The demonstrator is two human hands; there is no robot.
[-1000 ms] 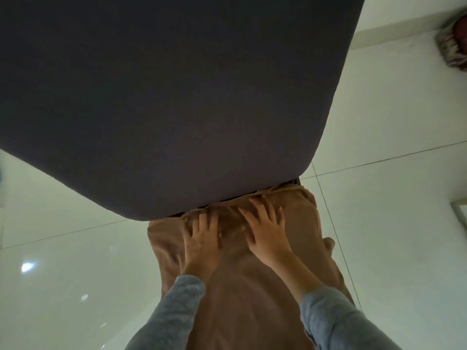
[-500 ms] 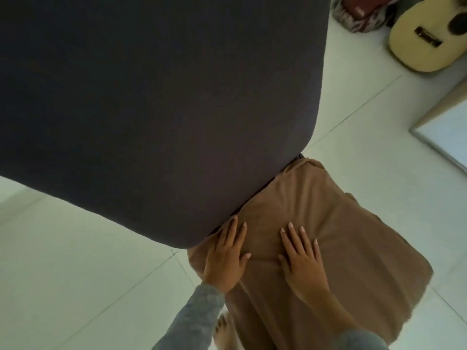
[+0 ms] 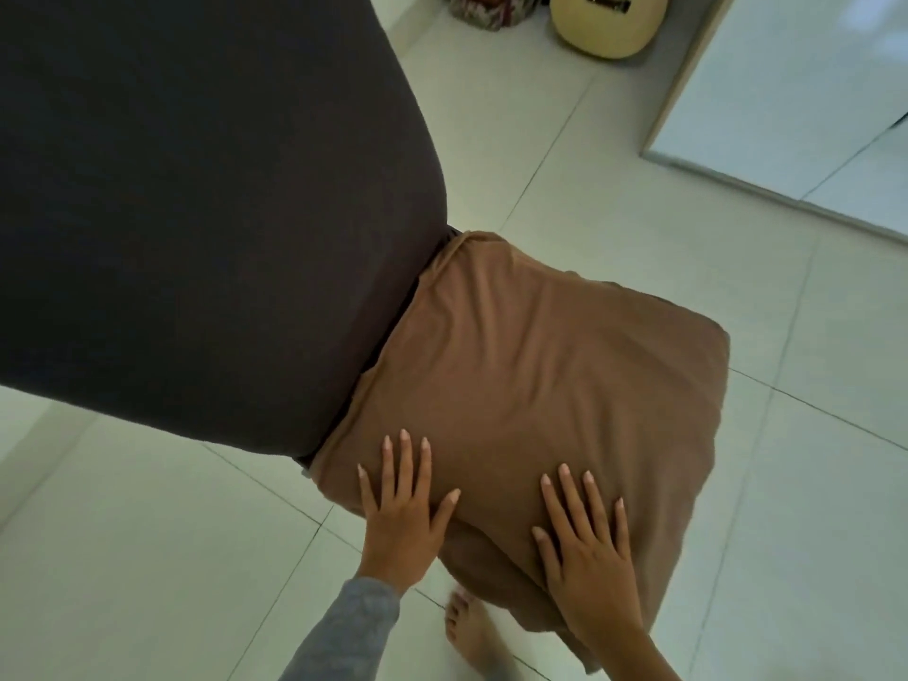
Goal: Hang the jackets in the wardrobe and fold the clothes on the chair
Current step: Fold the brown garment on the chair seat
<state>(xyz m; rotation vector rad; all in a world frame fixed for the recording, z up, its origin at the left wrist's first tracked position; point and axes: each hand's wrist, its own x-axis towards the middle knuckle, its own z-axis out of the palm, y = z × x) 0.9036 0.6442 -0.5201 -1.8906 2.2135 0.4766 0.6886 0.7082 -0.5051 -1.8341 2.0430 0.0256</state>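
Head cam: both hands, left (image 3: 400, 518) and right (image 3: 587, 557), slid back to the chair's (image 3: 196, 213) front edge, fingers spread flat on the brown cloth (image 3: 530, 376); smoothing's basically done, next fold.

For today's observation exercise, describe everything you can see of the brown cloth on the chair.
The brown cloth is a plain, thin, soft-looking fabric with no print visible. It lies spread over the chair seat, covering it, with shallow wrinkles across the top. Its far edge is bunched against the dark chair back; its near edges hang over the seat towards the floor. The left hand and right hand both press flat on its near part, fingers spread, gripping nothing.
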